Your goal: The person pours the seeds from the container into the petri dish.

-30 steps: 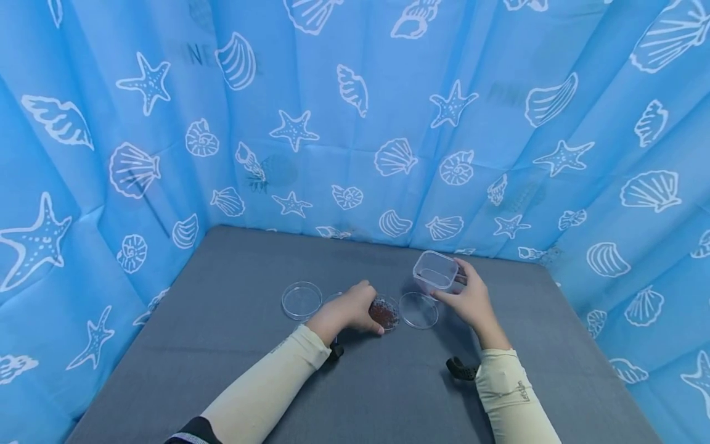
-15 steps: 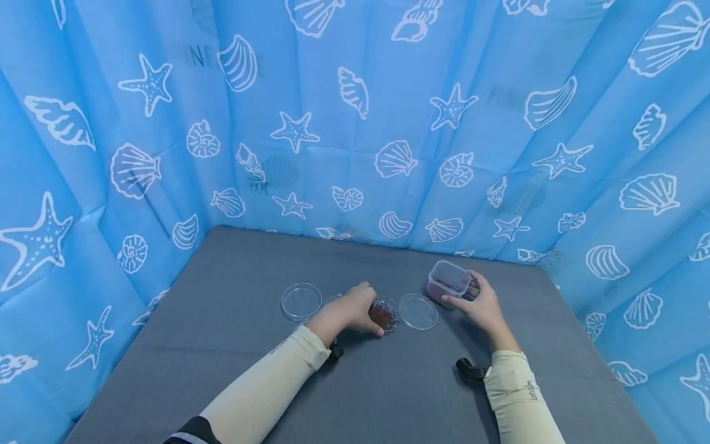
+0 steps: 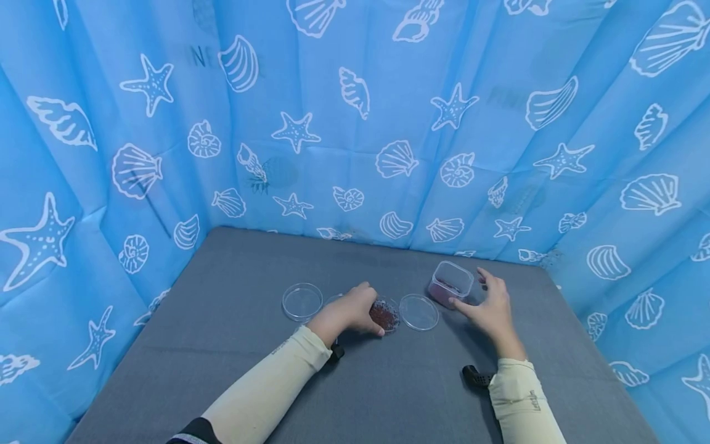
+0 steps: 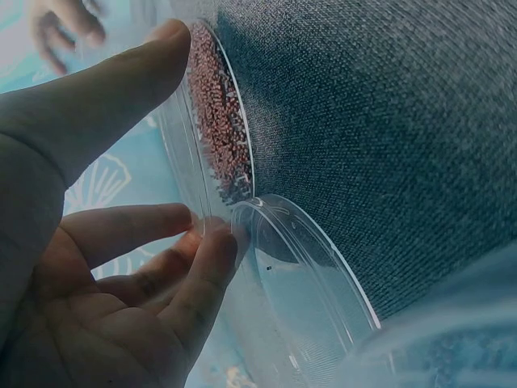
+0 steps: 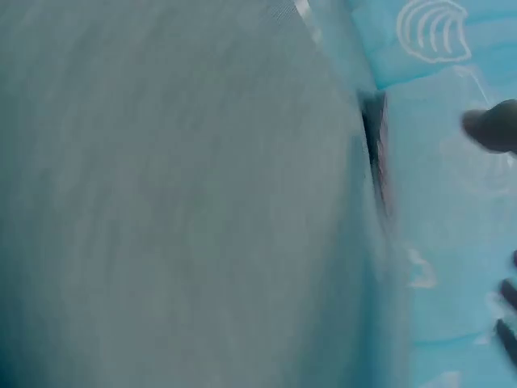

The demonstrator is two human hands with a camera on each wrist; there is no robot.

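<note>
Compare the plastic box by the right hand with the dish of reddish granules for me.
The box is squarish; the dish is round. The box is deep; the dish is shallow. The left hand grips the dish, while the right hand is at the box, fingers spread. Both are see-through and hold reddish material.

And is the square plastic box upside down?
No, the square plastic box stands with its open top facing up.

Smooth, glossy clear dishes [image 3: 419, 312], translucent plastic tub [image 3: 444, 296], matt woven tablecloth [image 3: 388, 394], grainy reddish granules [image 3: 384, 314], creased smooth curtain [image 3: 355, 166]
</note>
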